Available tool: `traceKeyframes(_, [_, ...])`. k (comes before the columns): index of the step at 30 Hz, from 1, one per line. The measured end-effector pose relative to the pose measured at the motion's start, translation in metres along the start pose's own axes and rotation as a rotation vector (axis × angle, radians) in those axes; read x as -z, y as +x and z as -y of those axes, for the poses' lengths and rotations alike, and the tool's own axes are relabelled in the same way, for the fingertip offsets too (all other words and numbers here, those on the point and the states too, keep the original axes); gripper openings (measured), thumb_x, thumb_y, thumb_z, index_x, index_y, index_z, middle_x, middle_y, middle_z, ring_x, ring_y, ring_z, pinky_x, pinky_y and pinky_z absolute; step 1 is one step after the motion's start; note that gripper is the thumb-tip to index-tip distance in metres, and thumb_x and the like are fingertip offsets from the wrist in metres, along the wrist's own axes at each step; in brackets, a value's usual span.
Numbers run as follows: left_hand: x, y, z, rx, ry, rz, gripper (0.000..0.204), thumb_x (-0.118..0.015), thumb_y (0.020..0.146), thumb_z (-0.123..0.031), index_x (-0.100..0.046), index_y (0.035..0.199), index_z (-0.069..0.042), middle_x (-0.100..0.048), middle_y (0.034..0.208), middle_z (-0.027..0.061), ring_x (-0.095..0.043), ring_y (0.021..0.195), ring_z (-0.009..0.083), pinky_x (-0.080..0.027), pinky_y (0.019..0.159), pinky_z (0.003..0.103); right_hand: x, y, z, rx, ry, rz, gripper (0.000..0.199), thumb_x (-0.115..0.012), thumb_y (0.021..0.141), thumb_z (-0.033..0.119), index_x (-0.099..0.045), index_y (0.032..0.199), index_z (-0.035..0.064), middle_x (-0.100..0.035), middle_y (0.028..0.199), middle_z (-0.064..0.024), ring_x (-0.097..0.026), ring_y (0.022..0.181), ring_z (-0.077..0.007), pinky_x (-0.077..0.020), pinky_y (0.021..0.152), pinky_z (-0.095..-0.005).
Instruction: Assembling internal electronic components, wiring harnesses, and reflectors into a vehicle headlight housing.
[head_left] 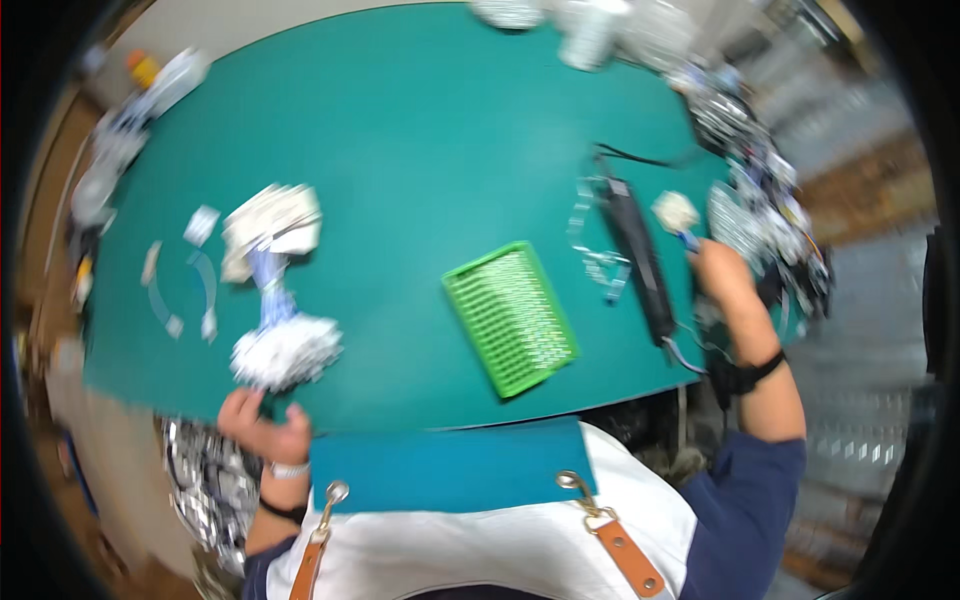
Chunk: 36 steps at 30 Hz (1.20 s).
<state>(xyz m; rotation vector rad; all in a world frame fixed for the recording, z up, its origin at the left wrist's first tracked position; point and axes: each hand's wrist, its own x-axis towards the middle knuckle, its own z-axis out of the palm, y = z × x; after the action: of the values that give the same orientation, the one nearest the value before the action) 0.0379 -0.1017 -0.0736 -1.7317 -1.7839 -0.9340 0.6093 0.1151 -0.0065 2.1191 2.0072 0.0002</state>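
At the table's right side my right hand [722,270] is closed on the blue wires of a small cable bundle [676,212], whose cream connector ends stick out beyond the fingers. My left hand [265,425] is at the near edge, thumb and fingers apart, holding nothing visible. Just beyond it lies a large bundle of blue cables [270,285], with cream ends at the far side and a cluster of white connectors at the near side. Two single cables [207,280] [160,300] rest to its left. Motion blurs the picture.
A green tray [485,355] with rows of small pieces stands mid-table. Right of it are a long black handheld tool [640,260] with a cord and a clear strip [590,250]. Bagged parts [740,120] pile along the right edge; white rolls [595,35] stand at the far edge.
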Motion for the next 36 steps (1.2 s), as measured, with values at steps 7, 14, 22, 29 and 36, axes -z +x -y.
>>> traceKeyframes(7, [0.017, 0.028, -0.007, -0.027, -0.235, 0.064, 0.046, -0.065, 0.065, -0.026, -0.048, 0.104, -0.008, -0.051, 0.098, 0.0118, -0.049, 0.091, 0.0325, -0.036, 0.083, 0.045, -0.009, -0.001, -0.018, -0.045, -0.121, -0.118, 0.027, -0.058, 0.084, 0.025, -0.059, 0.087, -0.0018, -0.061, 0.084, -0.0263, -0.059, 0.082, -0.043, -0.0452, 0.072, -0.0495])
traceKeyframes(14, [0.032, 0.125, 0.03, 0.29, -0.739, 0.603, 0.041, -0.054, 0.085, -0.025, -0.046, 0.12, -0.005, -0.056, 0.108, 0.0124, -0.053, 0.101, 0.0205, -0.041, 0.089, 0.033, 0.052, -0.073, 0.072, 0.081, 0.184, -0.451, 0.027, -0.062, 0.082, 0.017, -0.056, 0.102, -0.001, -0.06, 0.092, -0.0195, -0.057, 0.086, -0.0348, -0.0447, 0.077, -0.0411])
traceKeyframes(22, [-0.034, 0.143, 0.033, 0.381, -0.805, 1.065, 0.042, -0.047, 0.092, -0.04, -0.057, 0.115, -0.007, -0.059, 0.109, 0.0068, -0.055, 0.092, 0.0171, -0.043, 0.085, 0.029, 0.084, -0.176, 0.235, 0.814, 0.784, -0.209, 0.035, -0.065, 0.073, 0.012, -0.056, 0.105, 0.0011, -0.06, 0.096, -0.0134, -0.058, 0.092, -0.0268, -0.0436, 0.082, -0.0356])
traceKeyframes(29, [-0.01, 0.107, -0.061, 0.031, -1.067, 1.041, 0.035, -0.055, 0.087, -0.031, -0.061, 0.105, -0.001, -0.061, 0.1, 0.0163, -0.058, 0.095, 0.0247, -0.045, 0.086, 0.033, 0.035, -0.16, 0.28, 0.785, 1.597, 0.369, 0.043, -0.052, 0.089, 0.017, -0.045, 0.128, 0.0004, -0.055, 0.12, -0.0111, -0.052, 0.11, -0.0228, -0.0388, 0.096, -0.0346])
traceKeyframes(36, [0.073, 0.096, -0.087, -0.415, -0.804, 0.838, 0.054, -0.068, 0.075, -0.035, -0.049, 0.112, -0.001, -0.053, 0.1, 0.0185, -0.056, 0.09, 0.034, -0.046, 0.08, 0.037, 0.026, -0.179, 0.272, 0.543, 1.901, 0.534, 0.023, -0.051, 0.089, 0.01, -0.054, 0.109, -0.0019, -0.058, 0.105, -0.0108, -0.056, 0.093, -0.0152, -0.0435, 0.084, -0.0272])
